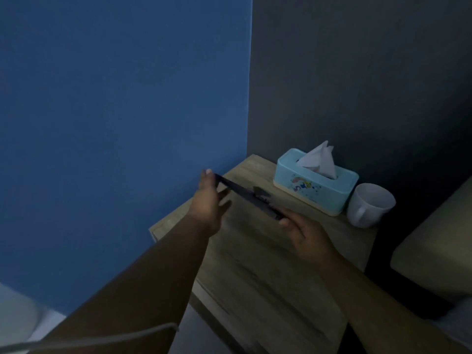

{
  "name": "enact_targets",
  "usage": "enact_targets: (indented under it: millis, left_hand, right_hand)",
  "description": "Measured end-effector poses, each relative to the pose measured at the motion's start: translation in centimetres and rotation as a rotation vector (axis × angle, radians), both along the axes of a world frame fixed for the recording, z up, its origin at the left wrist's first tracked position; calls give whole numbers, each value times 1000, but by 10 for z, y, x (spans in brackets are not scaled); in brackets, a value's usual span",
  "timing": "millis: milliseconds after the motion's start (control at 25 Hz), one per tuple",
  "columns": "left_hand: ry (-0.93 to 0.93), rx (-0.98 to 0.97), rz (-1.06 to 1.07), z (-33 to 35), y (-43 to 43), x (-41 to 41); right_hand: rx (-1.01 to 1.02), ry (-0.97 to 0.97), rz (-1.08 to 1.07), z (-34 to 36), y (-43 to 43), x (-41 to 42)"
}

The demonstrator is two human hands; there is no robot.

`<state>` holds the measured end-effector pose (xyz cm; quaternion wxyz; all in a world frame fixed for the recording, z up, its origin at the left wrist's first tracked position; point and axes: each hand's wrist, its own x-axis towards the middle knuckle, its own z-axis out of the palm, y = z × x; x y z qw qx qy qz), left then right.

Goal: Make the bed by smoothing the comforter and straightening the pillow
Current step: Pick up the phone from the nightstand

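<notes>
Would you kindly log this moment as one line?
hands: left and right hold dark flat object | over: nightstand | nearby: tissue box, mug

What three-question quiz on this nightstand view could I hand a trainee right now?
1. True or false: both hands hold the dark flat object.
2. Which stands nearer the bed edge: A) the tissue box or B) the white mug?
3. What sticks out of the tissue box?

Key:
1. True: the left hand grips its far end, the right hand its near end, above the wooden nightstand.
2. B
3. A white tissue.
</notes>
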<state>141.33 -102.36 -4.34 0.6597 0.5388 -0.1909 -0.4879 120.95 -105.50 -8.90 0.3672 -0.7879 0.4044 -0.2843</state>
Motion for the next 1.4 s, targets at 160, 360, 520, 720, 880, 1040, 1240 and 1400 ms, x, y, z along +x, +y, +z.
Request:
enact_targets:
  millis: [160,360,520,720,880,1040,1240,1400]
  left_hand:
    - [-180,-39,-402,-1,1,-38]
    - [-493,-84,-550,2,0,-60]
    - [-529,-191,-368,22,-3,-52]
    - [-369,-172,-85,40,-7,-30]
    - [-264,-78,-84,39,-9,-21]
    - [-238,-45,-99,35,-7,-12]
    - [-341,-43,-116,31,-1,-9]
    - [-314,-24,-124,31,0,-9]
  right_hand:
    - [48,-239,-232,18,-3,20]
    - [122,-363,-277,52,-5,48]
    - [195,-464,-182,71,-7,70]
    - [-149,31,-34,58,-18,68]
    - [-259,217,-79,50,-29,55]
    - [-406,409,76,59,-35,47]
    - [-522,837,333,90,-48,55]
    - [-418,755,342,95,-53,54]
